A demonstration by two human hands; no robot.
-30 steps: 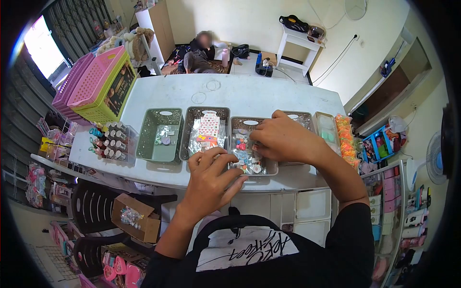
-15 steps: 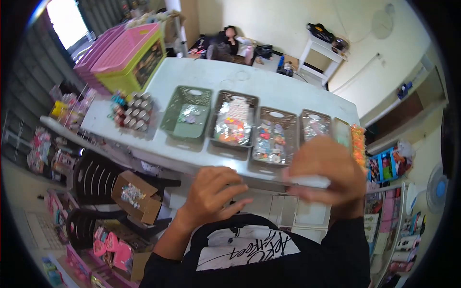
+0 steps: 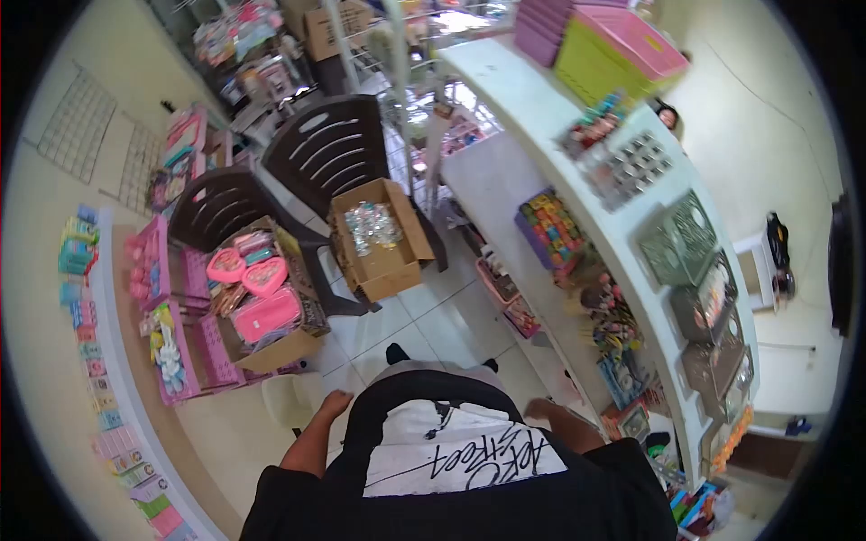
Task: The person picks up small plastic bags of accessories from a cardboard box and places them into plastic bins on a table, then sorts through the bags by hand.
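Low at my left side hangs my left hand (image 3: 336, 404), small in view beside the black shirt, its fingers mostly hidden. My right hand (image 3: 544, 411) is down on the other side, near the counter's lower shelf, with its fingers tucked out of sight. Neither hand overlaps any goods. In front of me, a cardboard box (image 3: 394, 283) of small shiny packets rests on a dark plastic chair (image 3: 329, 135). Closer on the left, another cardboard box (image 3: 271, 359) holds pink heart-shaped cases and a pink pouch, against a second dark chair (image 3: 209, 206).
To the right runs a white counter (image 3: 577, 167) carrying a green basket (image 3: 672, 239), brown baskets (image 3: 713, 370) and rows of silver-capped containers (image 3: 642, 167). Colourful goods (image 3: 550, 225) fill its lower shelf. Pink crates (image 3: 203, 298) stand left. White floor tiles (image 3: 442, 320) lie between. A person is partly visible behind the counter.
My view has swung left, from the baskets on the counter to the chairs and boxes. Both hands have dropped from in front of the counter to my sides.
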